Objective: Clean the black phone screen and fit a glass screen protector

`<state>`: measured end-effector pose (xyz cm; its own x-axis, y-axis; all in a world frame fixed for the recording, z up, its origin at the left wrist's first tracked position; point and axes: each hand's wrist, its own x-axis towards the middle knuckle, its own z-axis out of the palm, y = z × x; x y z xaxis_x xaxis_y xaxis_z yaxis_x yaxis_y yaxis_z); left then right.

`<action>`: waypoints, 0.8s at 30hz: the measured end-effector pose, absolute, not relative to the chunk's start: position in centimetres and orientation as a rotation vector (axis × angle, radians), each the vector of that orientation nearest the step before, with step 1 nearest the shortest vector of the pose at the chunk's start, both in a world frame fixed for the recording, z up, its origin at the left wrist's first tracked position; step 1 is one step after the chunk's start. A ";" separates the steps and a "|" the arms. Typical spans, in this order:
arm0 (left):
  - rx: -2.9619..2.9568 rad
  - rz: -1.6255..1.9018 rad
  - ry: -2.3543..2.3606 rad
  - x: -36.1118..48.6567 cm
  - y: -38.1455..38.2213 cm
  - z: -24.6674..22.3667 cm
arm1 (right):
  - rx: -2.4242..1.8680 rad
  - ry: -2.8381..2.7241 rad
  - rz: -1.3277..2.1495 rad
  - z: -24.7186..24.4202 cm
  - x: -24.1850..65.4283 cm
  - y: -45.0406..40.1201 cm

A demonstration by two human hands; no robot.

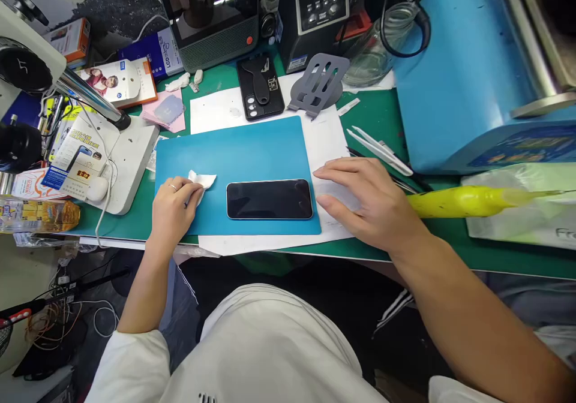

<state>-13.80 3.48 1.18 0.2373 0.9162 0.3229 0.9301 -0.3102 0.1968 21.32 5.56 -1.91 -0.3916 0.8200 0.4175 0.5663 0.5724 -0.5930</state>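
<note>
A smartphone (269,200) lies screen up on a blue mat (234,151), its dark glass facing me. To its left, my left hand (174,204) is closed on a crumpled white tissue (203,180), with its fingers pinched together. A small dark thing shows at those fingers, too little of it to name. My right hand (366,202) hovers or rests at the mat's right side, fingers spread and apart from the phone. White paper (330,145) lies under the mat and beneath that hand. White tweezers (380,151) lie just beyond it.
Behind the mat are a black phone case (260,87), a grey slotted stand (318,82) and a screen device (211,7). A microscope stand (130,178) fills the left. On the right are a blue machine (459,79) and a yellow bottle (463,201) with a thin tip.
</note>
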 end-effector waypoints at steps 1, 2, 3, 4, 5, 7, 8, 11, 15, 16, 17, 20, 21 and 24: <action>-2.430 -0.629 -1.810 -13.7 3.3 1.3 | -1.087 -2.105 0.455 -1.9 21.3 5.6; -2.422 -0.663 -1.792 -13.4 3.0 1.5 | -1.080 -2.104 0.449 -2.0 21.4 5.6; -2.424 -0.694 -1.770 -13.1 2.6 1.6 | -1.081 -2.108 0.453 -1.9 21.4 5.6; -2.441 -0.715 -1.740 -12.7 2.2 1.6 | -1.089 -2.114 0.466 -1.9 21.4 5.7; -2.474 -0.721 -1.700 -12.2 1.8 1.6 | -1.099 -2.119 0.482 -1.9 21.4 5.7; -2.568 -0.683 -1.600 -11.1 1.2 1.4 | -1.105 -2.125 0.498 -1.9 21.4 5.7; -2.612 -0.655 -1.554 -10.6 1.0 1.2 | -1.103 -2.132 0.502 -1.9 21.4 5.7; -2.688 -0.563 -1.501 -9.1 0.9 0.9 | -1.087 -2.140 0.474 -2.2 21.3 5.6; -2.707 -0.460 -1.512 -8.1 1.1 1.1 | -1.113 -2.130 0.462 -2.5 21.2 5.7; -2.703 -0.448 -1.521 -8.1 1.1 1.3 | -1.124 -2.131 0.469 -2.5 21.2 5.8; -2.688 -0.444 -1.540 -8.0 1.1 1.4 | -1.129 -2.129 0.470 -2.5 21.3 5.8; -2.609 -0.441 -1.633 -7.9 0.7 1.8 | -1.120 -2.117 0.445 -2.3 21.4 5.7; -2.591 -0.435 -1.654 -7.9 0.5 1.9 | -1.117 -2.110 0.436 -2.2 21.5 5.5; -2.595 -0.392 -1.669 -7.4 -0.1 2.1 | -1.159 -2.060 0.455 -1.9 21.3 4.3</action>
<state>-7.44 -0.06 2.08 0.3921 0.8914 0.2275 0.8993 -0.4234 0.1091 21.27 4.26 -1.87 -0.3385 0.8444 0.4151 0.5909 0.5341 -0.6046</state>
